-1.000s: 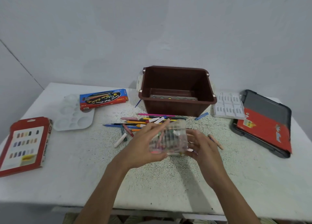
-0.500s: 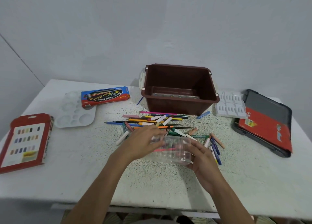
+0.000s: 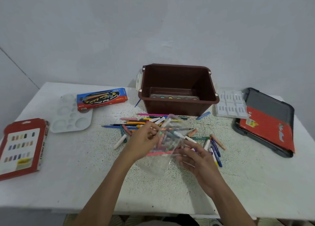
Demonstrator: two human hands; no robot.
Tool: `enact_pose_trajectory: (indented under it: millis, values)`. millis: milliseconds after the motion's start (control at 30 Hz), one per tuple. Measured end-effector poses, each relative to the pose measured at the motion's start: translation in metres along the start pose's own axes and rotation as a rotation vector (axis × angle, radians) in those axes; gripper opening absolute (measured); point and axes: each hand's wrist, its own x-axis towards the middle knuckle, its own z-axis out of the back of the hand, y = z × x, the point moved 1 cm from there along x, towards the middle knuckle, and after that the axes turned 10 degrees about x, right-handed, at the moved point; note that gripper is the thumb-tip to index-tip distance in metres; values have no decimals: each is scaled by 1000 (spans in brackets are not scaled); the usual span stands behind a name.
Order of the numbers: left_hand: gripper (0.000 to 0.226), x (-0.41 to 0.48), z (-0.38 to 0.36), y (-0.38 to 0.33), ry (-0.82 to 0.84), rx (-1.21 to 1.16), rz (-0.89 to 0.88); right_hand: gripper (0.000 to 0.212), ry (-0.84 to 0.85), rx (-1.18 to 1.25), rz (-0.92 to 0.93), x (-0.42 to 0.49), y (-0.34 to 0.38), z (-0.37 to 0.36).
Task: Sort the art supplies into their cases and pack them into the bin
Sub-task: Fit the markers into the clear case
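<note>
1. A plain grey wall [image 3: 153,29] is rising behind a white speckled table [image 3: 85,174], which is carrying everything.
2. The brown bin [image 3: 215,96] is standing at the back of the table, with only a paint tray [image 3: 173,97] lying in it.
3. A black and red case [image 3: 265,128] is lying flat at the far right, with a white insert tray [image 3: 230,106] just beside it. A red pastel box [image 3: 22,147] is lying at the left edge.
4. A white mixing palette [image 3: 68,120] is sitting left of centre, and a blue and red box [image 3: 102,98] is overlapping its back corner.
5. The left hand [image 3: 141,142] is gripping the left side of a clear bag [image 3: 168,137], its fingers curled onto the plastic. The bag is tilting above the table in front of the bin, with coloured sticks inside it.
6. The right hand [image 3: 197,159] is reaching to the bag's near right edge by its pink strip, fingers loosely spread. Blur is hiding whether they are pinching it.
7. Loose pencils and crayons [image 3: 144,123] are lying scattered under and around the bag.
8. The sorting step is seemingly just getting going: the bag's contents are being handled, and no case is filled yet. The next move is likely calling for a steady hold on the slippery plastic, so that the sticks are not spilling across the heap unsorted.
</note>
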Motion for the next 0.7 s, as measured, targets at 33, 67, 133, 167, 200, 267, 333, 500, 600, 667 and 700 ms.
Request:
enact_pose_trajectory:
  millis: [33,67,133,167,200,267,333,500,600,667,700]
  values:
    - [27,-1,-1,0,16,-29,18,32,10,-9,0,0,0,-2]
    - [38,-1,-2,0,32,-60,33,33,17,-21,-3,1,0,-3]
    - [61,-2,-6,2,37,-156,77,33,36,-68,-18,1,-2,-6]
    - [71,-3,-8,3,25,-209,105,33,47,-101,-26,1,-3,-7]
    - [79,-3,-10,3,15,-261,131,35,61,-135,-33,1,-5,-7]
    - [90,-5,-12,6,16,-361,174,39,92,-188,-38,0,-6,-8]
    - [97,-7,-12,9,39,-417,200,35,116,-215,-35,-1,-6,-7]
    - [75,-9,-8,22,15,-344,209,35,143,-377,-12,1,-7,1]
    - [49,-8,-3,29,-86,-331,161,38,184,-481,-9,4,-3,7]
    - [40,-10,-1,31,-66,-290,130,39,201,-549,-1,5,-1,9]
    - [38,-11,-1,33,-50,-271,123,40,196,-575,8,6,1,11]
